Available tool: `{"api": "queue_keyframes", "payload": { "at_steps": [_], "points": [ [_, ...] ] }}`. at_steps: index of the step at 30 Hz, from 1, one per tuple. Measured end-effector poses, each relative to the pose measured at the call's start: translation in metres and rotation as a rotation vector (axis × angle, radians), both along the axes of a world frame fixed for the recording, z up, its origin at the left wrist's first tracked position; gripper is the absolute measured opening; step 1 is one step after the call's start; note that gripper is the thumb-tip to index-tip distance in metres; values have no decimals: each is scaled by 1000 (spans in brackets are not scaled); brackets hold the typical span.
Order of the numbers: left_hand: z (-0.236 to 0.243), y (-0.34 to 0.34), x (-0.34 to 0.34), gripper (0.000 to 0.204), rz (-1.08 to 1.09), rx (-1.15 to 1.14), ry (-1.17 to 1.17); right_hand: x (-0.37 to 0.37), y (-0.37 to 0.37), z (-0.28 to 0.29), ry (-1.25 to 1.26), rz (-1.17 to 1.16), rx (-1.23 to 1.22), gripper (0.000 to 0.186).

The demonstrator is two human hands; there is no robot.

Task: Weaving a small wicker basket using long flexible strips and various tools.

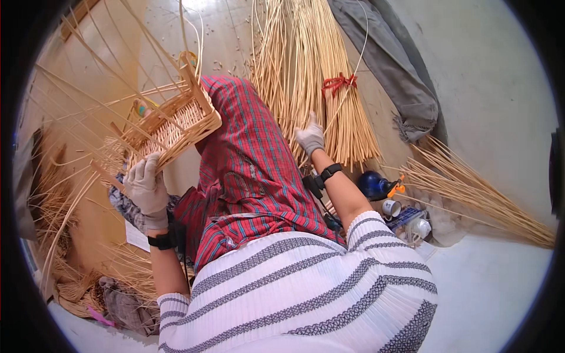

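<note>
My gloved left hand is closed on the near rim of a part-woven wicker basket, which is tilted above my left leg. Long loose stakes fan out from the basket to the left and away. My gloved right hand is at the lower left side of a cane bundle. Its index finger points away, while the other fingers look curled. A thin pale strand runs from beside this hand, over the red tie, and curves up past the bundle. The grip itself is partly hidden.
Looser canes lie left of the tied bundle. A grey cloth hangs along the right wall. At right are a blue round bottle with an orange nozzle, a white cup and more canes. Cane scraps litter the left floor.
</note>
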State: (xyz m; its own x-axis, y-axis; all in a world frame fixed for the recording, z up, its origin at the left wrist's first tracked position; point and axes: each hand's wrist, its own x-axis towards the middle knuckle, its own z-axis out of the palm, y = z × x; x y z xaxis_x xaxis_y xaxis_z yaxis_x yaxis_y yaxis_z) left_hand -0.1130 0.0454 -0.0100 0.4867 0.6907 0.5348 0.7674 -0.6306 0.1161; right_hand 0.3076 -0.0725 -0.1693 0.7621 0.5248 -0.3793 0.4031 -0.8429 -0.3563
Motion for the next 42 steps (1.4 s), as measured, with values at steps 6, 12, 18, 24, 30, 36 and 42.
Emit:
{"api": "queue_keyframes", "payload": {
  "at_steps": [6, 12, 18, 24, 30, 36, 42],
  "points": [
    [-35, 10, 2, 39, -9, -124, 8, 58, -61, -104, 267, -39, -261, 94],
    [-31, 10, 0, 42, -5, -193, 71, 92, -70, -131, 126, -356, 414, 33],
    [-33, 7, 11, 41, 93, -225, 113, 163, -48, 7, 425, -515, 1203, 14],
    [-22, 3, 14, 43, 100, -296, 59, 108, 7, 160, 1260, -78, 1522, 23],
    [-16, -32, 14, 51, 249, -260, -176, -10, 42, 174, 1082, 126, 1410, 19],
    [-18, -45, -1, 33, 280, -332, -476, -58, 47, 171, 926, 224, 1344, 19],
    [-11, -44, 16, 19, 207, -654, -1195, -66, 65, 175, 844, 353, 1194, 18]
  ]
}}
